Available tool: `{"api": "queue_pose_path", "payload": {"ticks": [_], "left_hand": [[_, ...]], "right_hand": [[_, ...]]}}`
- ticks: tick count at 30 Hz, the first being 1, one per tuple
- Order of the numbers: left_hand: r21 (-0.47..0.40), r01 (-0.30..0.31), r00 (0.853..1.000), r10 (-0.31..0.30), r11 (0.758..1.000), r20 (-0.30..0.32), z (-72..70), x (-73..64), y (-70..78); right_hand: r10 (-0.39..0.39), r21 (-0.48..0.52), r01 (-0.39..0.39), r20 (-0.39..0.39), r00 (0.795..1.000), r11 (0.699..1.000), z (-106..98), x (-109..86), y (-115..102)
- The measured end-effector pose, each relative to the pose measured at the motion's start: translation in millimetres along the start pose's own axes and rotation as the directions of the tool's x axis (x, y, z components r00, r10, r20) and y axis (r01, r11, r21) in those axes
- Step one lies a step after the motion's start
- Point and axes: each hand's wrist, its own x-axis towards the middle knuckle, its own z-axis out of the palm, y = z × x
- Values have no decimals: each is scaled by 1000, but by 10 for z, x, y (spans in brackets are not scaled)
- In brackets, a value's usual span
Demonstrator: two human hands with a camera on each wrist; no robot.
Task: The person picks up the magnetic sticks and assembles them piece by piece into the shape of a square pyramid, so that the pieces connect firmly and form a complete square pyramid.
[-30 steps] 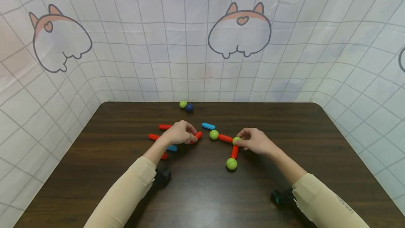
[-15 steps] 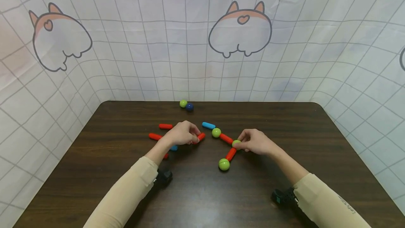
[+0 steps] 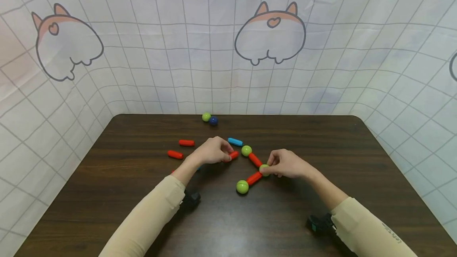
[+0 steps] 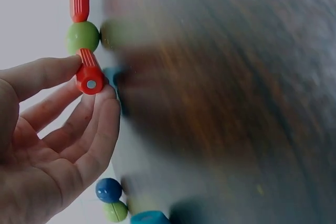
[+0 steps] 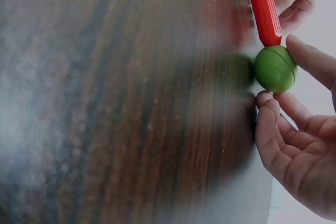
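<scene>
My left hand (image 3: 213, 150) pinches a short red magnetic rod (image 4: 90, 74) between thumb and fingertips; a round metal disc shows in its near end. My right hand (image 3: 288, 163) holds the green ball (image 5: 275, 69) at the corner of a V-shaped chain. From that ball, one red rod (image 3: 255, 160) runs back to a second green ball (image 3: 246, 150). Another red rod (image 3: 254, 179) runs forward and left to a third green ball (image 3: 242, 186) with a seam around it. In the head view, the rod in my left hand lies just left of the V's opening.
A light blue rod (image 3: 235, 142) lies behind the left fingers. Further left are loose red rods (image 3: 187, 143), others partly hidden under the left forearm. A green ball (image 3: 206, 117) and a dark blue ball (image 3: 213, 121) sit together at the table's (image 3: 321, 134) back edge, before a gridded curtain (image 3: 228, 50).
My left hand has moved right with its red rod. The V-shaped chain has turned in my right hand, its front ball swinging left and its back ball shifting slightly right.
</scene>
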Motion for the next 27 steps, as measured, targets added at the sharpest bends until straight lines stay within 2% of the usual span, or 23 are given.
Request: {"api": "queue_pose_path", "payload": {"ticks": [13,15,17,21,27], "left_hand": [[70,-42,999,42,997,-4,81,143,74],[67,-46,999,46,997,-6,87,150,87],[68,-51,999,52,996,-11,96,158,100],[69,-54,999,54,996,-6,119,173,110],[68,-76,997,75,995,12,123,172,114]], "right_hand": [[-58,-76,66,96,994,995,22,20,-69],[-45,-65,49,62,997,997,28,35,-70],[-28,-31,28,-9,1000,999,44,64,-52],[-40,45,47,-139,989,998,86,136,-20],[-108,60,118,-141,984,991,100,239,-79]]}}
